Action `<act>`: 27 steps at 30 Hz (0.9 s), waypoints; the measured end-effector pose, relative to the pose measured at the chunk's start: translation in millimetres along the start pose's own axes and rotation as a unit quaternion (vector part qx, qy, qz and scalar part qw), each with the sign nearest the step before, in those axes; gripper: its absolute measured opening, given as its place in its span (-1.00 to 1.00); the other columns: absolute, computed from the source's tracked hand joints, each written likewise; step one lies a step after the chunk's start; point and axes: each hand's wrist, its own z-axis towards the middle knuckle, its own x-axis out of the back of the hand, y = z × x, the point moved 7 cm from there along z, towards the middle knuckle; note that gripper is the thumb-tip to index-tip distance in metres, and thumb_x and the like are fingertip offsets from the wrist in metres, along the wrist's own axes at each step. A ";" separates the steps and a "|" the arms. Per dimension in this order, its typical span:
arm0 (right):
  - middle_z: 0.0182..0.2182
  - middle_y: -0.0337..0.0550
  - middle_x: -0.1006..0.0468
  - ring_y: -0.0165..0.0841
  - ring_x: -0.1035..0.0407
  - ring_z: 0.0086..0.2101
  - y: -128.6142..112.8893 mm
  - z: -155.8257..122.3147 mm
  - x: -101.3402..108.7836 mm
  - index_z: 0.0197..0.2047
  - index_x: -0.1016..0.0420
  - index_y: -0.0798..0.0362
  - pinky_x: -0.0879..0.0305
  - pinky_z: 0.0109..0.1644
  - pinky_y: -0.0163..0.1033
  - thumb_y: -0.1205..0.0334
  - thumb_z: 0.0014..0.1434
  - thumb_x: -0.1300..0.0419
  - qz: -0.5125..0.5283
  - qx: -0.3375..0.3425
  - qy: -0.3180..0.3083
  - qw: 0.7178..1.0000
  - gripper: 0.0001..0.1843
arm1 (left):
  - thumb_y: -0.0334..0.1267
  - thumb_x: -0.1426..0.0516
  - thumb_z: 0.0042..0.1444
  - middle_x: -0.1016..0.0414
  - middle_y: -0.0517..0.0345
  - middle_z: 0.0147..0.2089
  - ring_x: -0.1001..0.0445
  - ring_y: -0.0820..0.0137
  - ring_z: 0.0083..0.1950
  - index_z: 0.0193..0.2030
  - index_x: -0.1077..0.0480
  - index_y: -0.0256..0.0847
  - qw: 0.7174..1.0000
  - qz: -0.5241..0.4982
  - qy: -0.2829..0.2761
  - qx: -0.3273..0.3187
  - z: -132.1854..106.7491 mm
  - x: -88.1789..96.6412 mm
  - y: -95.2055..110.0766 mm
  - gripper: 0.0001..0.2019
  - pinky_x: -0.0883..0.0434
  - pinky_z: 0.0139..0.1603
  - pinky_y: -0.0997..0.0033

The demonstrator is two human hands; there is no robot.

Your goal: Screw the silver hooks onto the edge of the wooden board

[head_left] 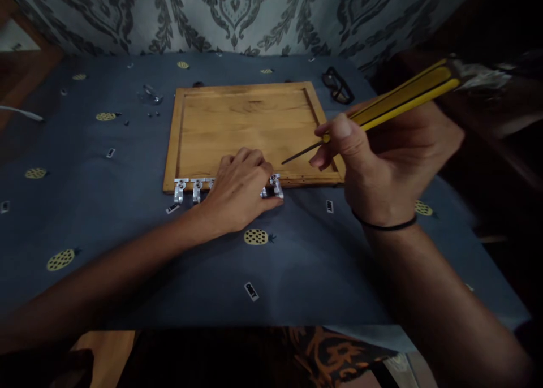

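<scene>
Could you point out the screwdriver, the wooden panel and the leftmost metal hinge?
Screwdriver (384,109), head view: on its yellow handle.
Wooden panel (250,122), head view: on its flat middle.
Leftmost metal hinge (180,190), head view: on its middle.

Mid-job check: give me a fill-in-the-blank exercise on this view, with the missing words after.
The right hand holds a screwdriver whose handle is mainly ____.
The left hand rests over metal hinges along a panel made of ____.
The fruit printed on the tablecloth is the ____.
Missing words: yellow; wood; pineapple.
</scene>
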 end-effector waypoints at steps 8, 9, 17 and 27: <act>-0.61 -0.34 -0.45 -0.45 -0.41 -0.67 13.9 0.1 -11.2 -0.45 -0.48 -0.05 -0.32 -0.65 -0.34 -0.12 0.03 -0.48 0.000 -0.016 -0.084 0.996 -0.62 | -0.08 -0.36 0.16 -0.52 -0.03 0.02 -0.41 0.07 0.14 -0.08 -0.52 -0.26 1.000 0.001 0.014 -0.005 -0.8 -0.2 -0.5 -0.68 -0.35 0.07 0.10; -0.60 -0.33 -0.46 -0.44 -0.41 -0.66 15.1 -0.6 -11.7 -0.44 -0.48 -0.04 -0.34 -0.64 -0.33 -0.14 0.04 -0.47 -0.007 -0.020 -0.088 0.996 -0.61 | -0.08 -0.36 0.17 -0.52 -0.03 0.02 -0.41 0.07 0.14 -0.08 -0.52 -0.26 1.000 0.001 0.013 -0.006 -0.8 -0.3 -0.4 -0.68 -0.35 0.07 0.10; -0.60 -0.37 -0.47 -0.46 -0.43 -0.65 18.9 -3.4 -13.6 -0.41 -0.48 -0.01 -0.40 -0.62 -0.33 -0.19 0.09 -0.41 -0.016 -0.020 -0.099 0.995 -0.58 | -0.07 -0.35 0.17 -0.52 -0.05 0.02 -0.40 0.06 0.14 -0.08 -0.52 -0.26 1.000 0.001 0.002 -0.001 0.0 1.1 1.0 -0.68 -0.34 0.07 0.08; -0.45 -0.39 -0.57 -0.47 -0.51 -0.57 19.3 -4.1 -14.3 -0.28 -0.57 -0.09 -0.55 -0.48 -0.26 -0.12 0.15 -0.39 -0.012 -0.053 -0.155 0.986 -0.71 | -0.06 -0.34 0.19 -0.51 -0.04 0.02 -0.40 0.06 0.14 -0.08 -0.51 -0.26 1.000 0.011 0.004 -0.006 0.1 -0.6 0.5 -0.68 -0.34 0.07 0.10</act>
